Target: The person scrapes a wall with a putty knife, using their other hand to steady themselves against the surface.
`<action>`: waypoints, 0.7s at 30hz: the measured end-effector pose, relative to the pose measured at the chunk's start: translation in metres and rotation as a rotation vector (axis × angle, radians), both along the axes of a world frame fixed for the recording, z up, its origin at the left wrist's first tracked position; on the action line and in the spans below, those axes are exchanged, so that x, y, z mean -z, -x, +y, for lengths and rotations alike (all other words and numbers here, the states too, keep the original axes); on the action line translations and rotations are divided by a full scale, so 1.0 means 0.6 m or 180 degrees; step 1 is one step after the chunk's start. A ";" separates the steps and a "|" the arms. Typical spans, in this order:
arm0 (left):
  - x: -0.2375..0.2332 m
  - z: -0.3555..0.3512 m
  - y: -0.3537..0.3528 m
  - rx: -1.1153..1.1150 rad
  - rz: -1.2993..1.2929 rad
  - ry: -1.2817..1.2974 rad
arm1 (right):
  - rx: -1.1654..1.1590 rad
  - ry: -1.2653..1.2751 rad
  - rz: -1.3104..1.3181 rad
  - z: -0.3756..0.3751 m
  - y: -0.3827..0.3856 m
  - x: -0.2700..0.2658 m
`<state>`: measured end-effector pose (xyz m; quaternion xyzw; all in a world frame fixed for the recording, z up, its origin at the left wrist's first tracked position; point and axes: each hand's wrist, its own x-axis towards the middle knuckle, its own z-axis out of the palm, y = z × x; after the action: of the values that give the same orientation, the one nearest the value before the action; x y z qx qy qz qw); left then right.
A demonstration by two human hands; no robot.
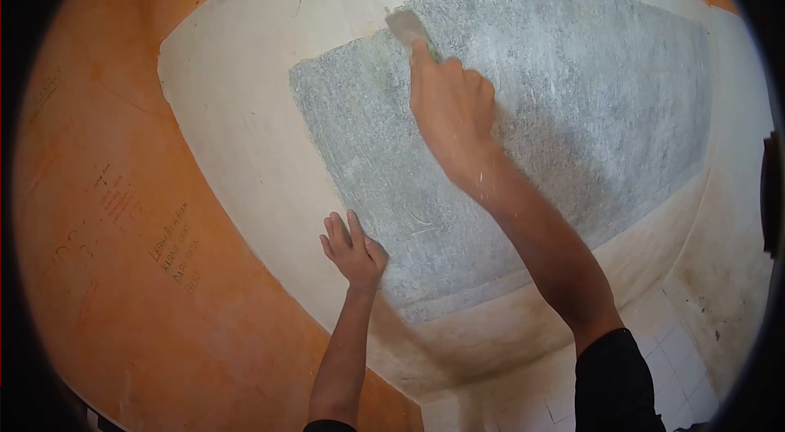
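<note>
My right hand [458, 109] is closed around a scraper [405, 26], its handle mostly hidden in my fingers. The flat blade lies at the upper edge of a rough grey patch [352, 121], where the grey meets the off-white wall surface [237, 89]. Lower down, my left hand [353, 252] rests with fingers spread against the wall, at the left border of the grey patch. Nothing is held in it. My right arm covers part of the patch and casts a shadow on it.
An orange wall [221, 342] with handwriting [176, 248] and scribbles adjoins the white area on the left. Below right are white tiles [675, 362] and a stained strip of wall [724, 293]. A dark object [771, 195] stands at the far right edge.
</note>
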<state>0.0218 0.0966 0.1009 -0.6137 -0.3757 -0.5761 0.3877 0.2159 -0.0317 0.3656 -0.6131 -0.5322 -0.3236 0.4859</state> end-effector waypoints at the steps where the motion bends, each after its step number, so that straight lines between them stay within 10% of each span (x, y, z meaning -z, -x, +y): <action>1: 0.000 0.000 0.000 -0.0015 0.0007 -0.0014 | 0.0005 -0.0015 -0.0012 0.000 0.003 -0.007; 21: 0.003 0.002 0.007 -0.0031 0.0093 -0.0015 | -0.0003 -0.0221 -0.0052 -0.005 0.018 -0.007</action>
<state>0.0178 0.0979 0.0990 -0.6192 -0.3717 -0.5661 0.3974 0.2053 -0.0346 0.3697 -0.5930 -0.5249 -0.3466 0.5027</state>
